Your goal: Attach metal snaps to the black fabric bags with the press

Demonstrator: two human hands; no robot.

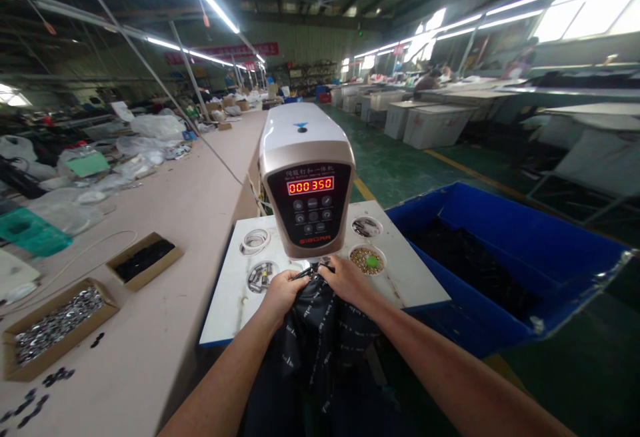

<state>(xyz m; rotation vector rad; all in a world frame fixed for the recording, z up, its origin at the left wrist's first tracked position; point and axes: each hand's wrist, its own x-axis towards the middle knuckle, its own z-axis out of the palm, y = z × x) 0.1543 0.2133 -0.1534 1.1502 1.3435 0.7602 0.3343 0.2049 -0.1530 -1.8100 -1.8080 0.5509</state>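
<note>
Directly ahead stands a snap button machine (310,177) with a red display reading 000350. Under its head, my left hand (284,293) and my right hand (345,277) pinch the gathered edge of a black printed fabric piece (315,323). The cloth drapes down over my lap. Both hands are closed on it, close together at the machine's front. To the right of my fingers a round well holds small brass-coloured parts (361,258) and a green piece (372,261). Metal cylinders (259,278) lie in a well to the left. What sits right at the pressing point is hidden.
A blue bin (565,250) with dark fabric inside stands at the right. On the long table (200,223) are a cardboard box of shiny metal parts (63,320), a box of black parts (145,257) and plastic bags. A white work plate (225,313) surrounds the machine.
</note>
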